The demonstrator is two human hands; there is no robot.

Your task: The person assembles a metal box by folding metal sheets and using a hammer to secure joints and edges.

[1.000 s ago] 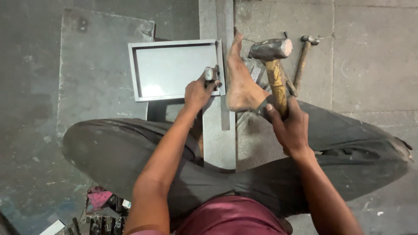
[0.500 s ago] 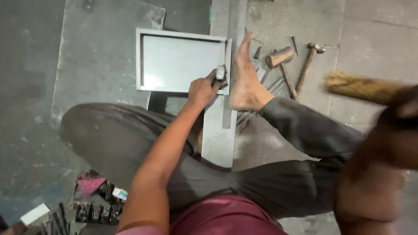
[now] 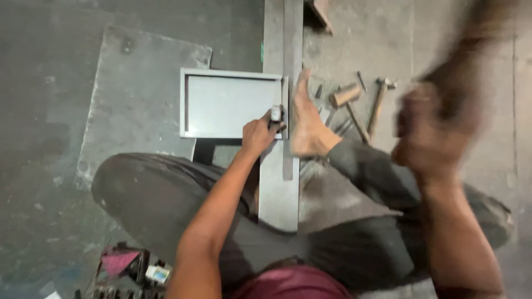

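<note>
Head cam is showing us sitting on the floor w/ both legs folded, dark trousers. Our left hand [image 3: 259,133] is gripping a small metal punch [image 3: 275,114] upright, fingers curled tight around it, tip sitting at the right edge of a shallow grey metal tray [image 3: 191,105]. The tray is lying just ahead of and to the left of that hand, on a bigger flat steel sheet [image 3: 138,72]. Our right hand [image 3: 426,138] is raised high, well apart from the left one and closer to the lens; it's blurring badly w/ motion, so we can't tell if it's open or closed, though a dark streak is running up from it toward the top right. Betw. the two hands our bare foot [image 3: 307,119] is pressing down on a long grey metal bar [image 3: 280,188], right beside the left hand. Just past the foot, below the right hand, two wooden-handled hammers [image 3: 377,105] and a few thin rods are lying on the concrete. Near our left elbow, bottom left, a pink cloth [image 3: 119,261] is resting on some small bits, too small to tell.
</note>
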